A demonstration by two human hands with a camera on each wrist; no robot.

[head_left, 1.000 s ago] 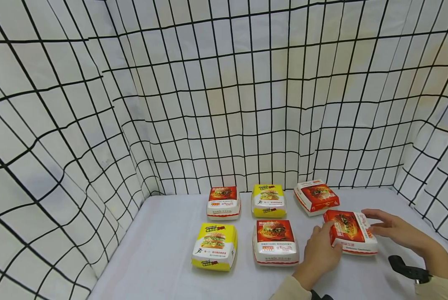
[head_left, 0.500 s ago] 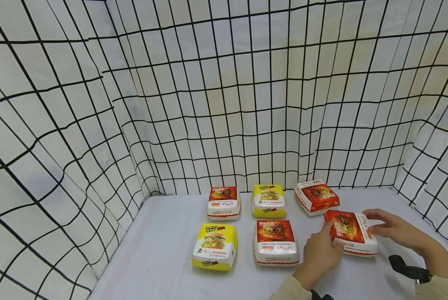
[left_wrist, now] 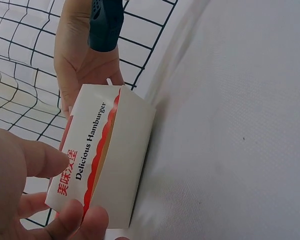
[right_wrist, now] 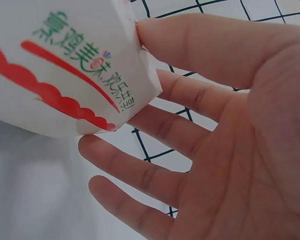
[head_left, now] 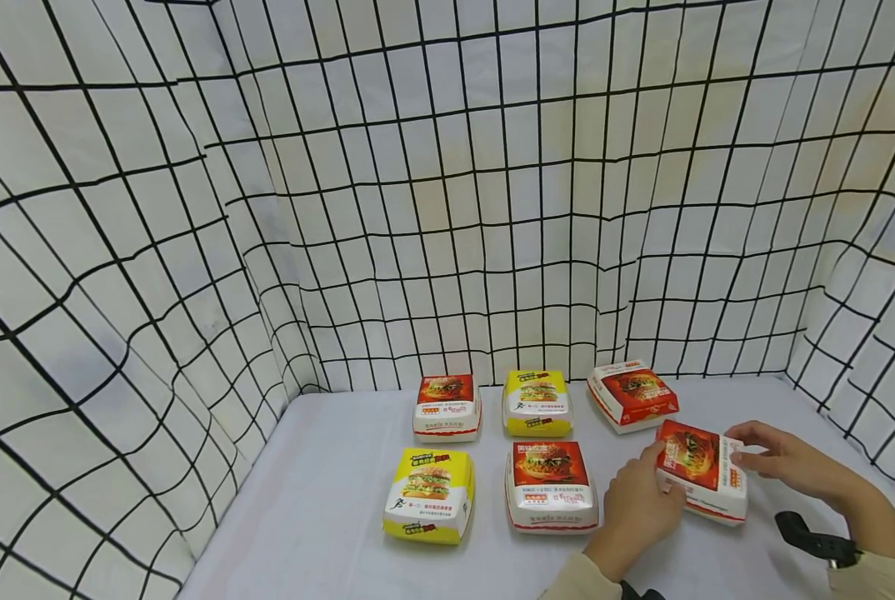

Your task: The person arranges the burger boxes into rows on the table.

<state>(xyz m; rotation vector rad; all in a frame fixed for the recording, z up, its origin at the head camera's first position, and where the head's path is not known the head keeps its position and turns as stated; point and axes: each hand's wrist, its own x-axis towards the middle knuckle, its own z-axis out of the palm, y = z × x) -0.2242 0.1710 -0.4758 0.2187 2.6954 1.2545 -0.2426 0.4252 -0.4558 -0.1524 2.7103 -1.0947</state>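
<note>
A red and white burger box (head_left: 698, 467) with a burger picture on its lid sits turned askew at the right of the table. My left hand (head_left: 640, 498) holds its near left side; in the left wrist view the thumb (left_wrist: 45, 159) is on the printed face and the fingertips (left_wrist: 95, 222) curl at the lower end. At the opposite corner is my right hand (head_left: 800, 467), pinching it. The right wrist view has the right thumb (right_wrist: 190, 45) on the box's upper edge and the index finger behind the corner, while the lower fingers (right_wrist: 135, 165) spread below.
Left of the hands, a red burger box (head_left: 551, 487) and a yellow one (head_left: 428, 496) form a front row. Behind stand another red box (head_left: 447, 408), a yellow box (head_left: 537, 404) and a tilted red box (head_left: 632, 396). Black grid netting (head_left: 447, 208) over white cloth encloses the white table (head_left: 305, 500).
The box between my hands has turned clockwise, its right end swinging nearer and its printed front now angled left. Both hands stay almost in place; the other boxes have not moved.
</note>
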